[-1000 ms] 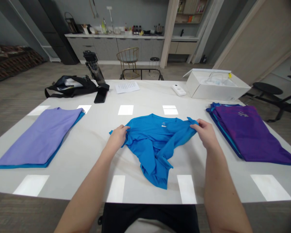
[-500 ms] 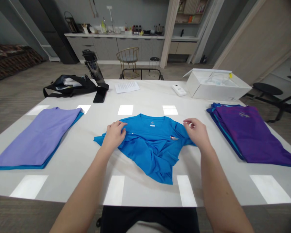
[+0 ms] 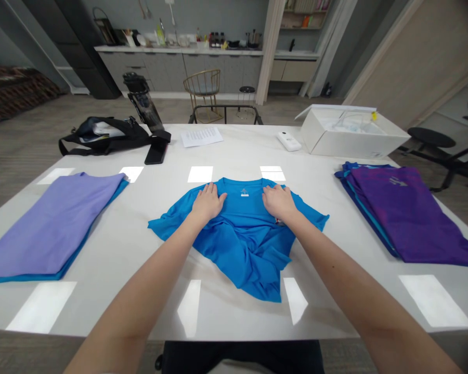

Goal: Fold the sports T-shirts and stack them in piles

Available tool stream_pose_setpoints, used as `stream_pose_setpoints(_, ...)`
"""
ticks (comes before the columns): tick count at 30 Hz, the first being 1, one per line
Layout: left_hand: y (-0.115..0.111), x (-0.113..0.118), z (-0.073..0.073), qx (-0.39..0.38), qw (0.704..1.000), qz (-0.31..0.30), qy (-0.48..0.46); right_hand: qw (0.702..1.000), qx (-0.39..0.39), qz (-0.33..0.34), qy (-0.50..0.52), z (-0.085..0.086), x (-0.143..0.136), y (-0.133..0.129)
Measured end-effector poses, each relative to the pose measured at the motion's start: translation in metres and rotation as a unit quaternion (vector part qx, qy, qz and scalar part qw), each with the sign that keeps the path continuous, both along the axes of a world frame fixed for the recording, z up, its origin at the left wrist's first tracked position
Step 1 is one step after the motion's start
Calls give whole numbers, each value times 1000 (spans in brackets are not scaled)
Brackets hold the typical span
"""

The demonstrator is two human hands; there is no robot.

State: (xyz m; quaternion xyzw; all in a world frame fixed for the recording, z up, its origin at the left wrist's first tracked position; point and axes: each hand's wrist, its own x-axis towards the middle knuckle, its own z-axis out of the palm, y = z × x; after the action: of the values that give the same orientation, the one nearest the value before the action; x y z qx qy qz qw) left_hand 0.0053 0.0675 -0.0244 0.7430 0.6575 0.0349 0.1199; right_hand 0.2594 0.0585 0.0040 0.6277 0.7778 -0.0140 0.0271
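A blue T-shirt [image 3: 242, 244] lies on the white table, its collar toward the far side and its lower part bunched and creased toward me. My left hand [image 3: 209, 201] rests flat on the left shoulder area, fingers stretched out beside the collar. On the other side of the collar, my right hand [image 3: 280, 201] lies on the cloth with its fingers extended, partly covering a small chest logo. Both sleeves are spread outward.
Folded lilac shirts [image 3: 58, 223] lie at the left, folded purple shirts [image 3: 417, 218] at the right. Along the back are a black bag [image 3: 109, 137], a bottle [image 3: 142, 101], a phone [image 3: 156, 152], a paper [image 3: 202, 137], a white device [image 3: 289, 141] and a white box [image 3: 351, 140].
Both hands have moved inward and away from me, from the sleeves to beside the collar, and now lie flatter. The right sleeve is spread out more.
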Motion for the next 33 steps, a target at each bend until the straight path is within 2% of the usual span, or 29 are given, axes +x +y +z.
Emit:
stream_pose_setpoints(5, 25, -7, -1, -2, 1000, -12, 0, 999, -3, 1, 34, -7, 2, 34)
stream_pose_setpoints(7, 35, -13, 0, 37, 999, -3, -6, 998, 1, -25, 55, -7, 7, 49)
stream_pose_setpoints(10, 49, -24, 2, 106, 993, 47, -4, 994, 0, -90, 69, -7, 23, 70)
stream_pose_setpoints(12, 56, -32, 1, 118, 991, 58, 13, 991, -18, -114, 74, -8, 34, 84)
stream_pose_setpoints(15, 65, -43, -3, 104, 993, 36, 34, 985, -49, -136, 93, -10, 47, 102)
stream_pose_setpoints(18, 74, -47, -7, 109, 993, 23, 50, 983, -70, -136, 101, -12, 49, 118)
stream_pose_setpoints(21, 91, -47, -7, 128, 989, 16, 77, 988, -40, -111, 100, -14, 44, 132)
stream_pose_setpoints(26, 144, -48, 0, 151, 982, 8, 109, 991, 35, -90, 88, -19, 33, 170)
stream_pose_setpoints(33, 235, -56, -2, 163, 979, 25, 115, 989, 66, -92, 90, -23, 16, 248)
